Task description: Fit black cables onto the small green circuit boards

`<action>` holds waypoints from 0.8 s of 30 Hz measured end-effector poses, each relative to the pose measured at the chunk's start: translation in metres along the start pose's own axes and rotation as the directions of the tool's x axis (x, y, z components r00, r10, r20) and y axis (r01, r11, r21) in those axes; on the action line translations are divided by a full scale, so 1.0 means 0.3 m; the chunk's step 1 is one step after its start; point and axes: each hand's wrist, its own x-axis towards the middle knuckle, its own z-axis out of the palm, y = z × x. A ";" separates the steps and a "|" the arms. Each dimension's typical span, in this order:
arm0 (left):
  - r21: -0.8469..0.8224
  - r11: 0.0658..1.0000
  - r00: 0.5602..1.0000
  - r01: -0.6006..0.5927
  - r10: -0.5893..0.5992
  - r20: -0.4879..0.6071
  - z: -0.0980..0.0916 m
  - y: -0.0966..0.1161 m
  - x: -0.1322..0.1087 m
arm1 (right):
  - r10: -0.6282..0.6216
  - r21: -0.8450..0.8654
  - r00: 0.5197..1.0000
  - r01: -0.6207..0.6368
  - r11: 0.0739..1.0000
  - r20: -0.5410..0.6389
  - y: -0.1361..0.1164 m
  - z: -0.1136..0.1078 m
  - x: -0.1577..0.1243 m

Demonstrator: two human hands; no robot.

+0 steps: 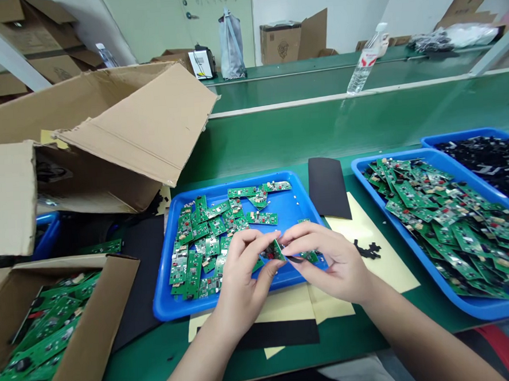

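Over the front of a blue tray [162,296], my left hand [245,280] pinches a small green circuit board [276,251] between thumb and fingers. My right hand [334,260] meets it from the other side, its fingers closed on a small black piece [296,260] close to the board's edge. Fingers hide much of both items, and I cannot tell whether the piece touches the board. Several similar boards [193,270] lie loose in the tray, mostly towards its left. Small black pieces [367,249] lie on a yellow sheet [399,268] beside my right wrist.
A second blue tray [458,310], heaped with boards, stands at right; another blue tray [432,139] behind it holds black parts. Cardboard boxes [147,122] [110,303] crowd the left. A black sheet [328,187] lies between the trays. A water bottle [362,66] stands on the ledge behind.
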 end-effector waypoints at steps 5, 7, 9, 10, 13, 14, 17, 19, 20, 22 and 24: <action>0.199 0.970 0.981 -0.139 0.163 -0.110 -0.005 -0.002 0.007 | 0.309 0.466 0.948 -0.309 0.829 0.078 0.005 -0.021 -0.008; 0.219 0.961 0.971 -0.171 0.202 -0.125 -0.001 -0.003 0.005 | 0.393 0.555 0.906 -0.411 0.723 0.159 0.006 -0.015 -0.006; 0.223 0.956 0.966 -0.189 0.222 -0.131 0.003 -0.004 0.002 | 0.436 0.572 0.869 -0.485 0.661 0.232 0.000 -0.006 -0.002; 0.222 0.956 0.966 -0.190 0.222 -0.133 0.005 -0.004 0.001 | 0.451 0.569 0.855 -0.510 0.645 0.255 -0.004 -0.001 0.000; 0.217 0.959 0.967 -0.180 0.213 -0.139 0.005 -0.002 0.000 | 0.476 0.575 0.828 -0.553 0.602 0.298 -0.016 0.007 0.004; 0.215 0.960 0.967 -0.179 0.212 -0.139 0.004 -0.001 0.000 | 0.481 0.588 0.821 -0.562 0.582 0.308 -0.019 0.008 0.005; 0.219 0.958 0.967 -0.184 0.216 -0.133 0.000 0.001 0.002 | 0.491 0.627 0.797 -0.591 0.507 0.353 -0.019 0.004 0.008; 0.219 0.955 0.964 -0.200 0.232 -0.130 -0.002 0.000 0.002 | 0.499 0.631 0.769 -0.626 0.459 0.399 -0.017 -0.002 0.010; 0.217 0.953 0.962 -0.211 0.241 -0.125 -0.003 -0.001 0.002 | 0.507 0.622 0.751 -0.648 0.440 0.423 -0.016 -0.007 0.011; 0.209 0.950 0.960 -0.233 0.259 -0.103 -0.004 -0.001 0.001 | 0.533 0.590 0.710 -0.693 0.415 0.459 -0.016 -0.017 0.014; 0.197 0.949 0.962 -0.247 0.265 -0.069 -0.005 -0.001 0.000 | 0.547 0.558 0.680 -0.725 0.403 0.488 -0.016 -0.028 0.017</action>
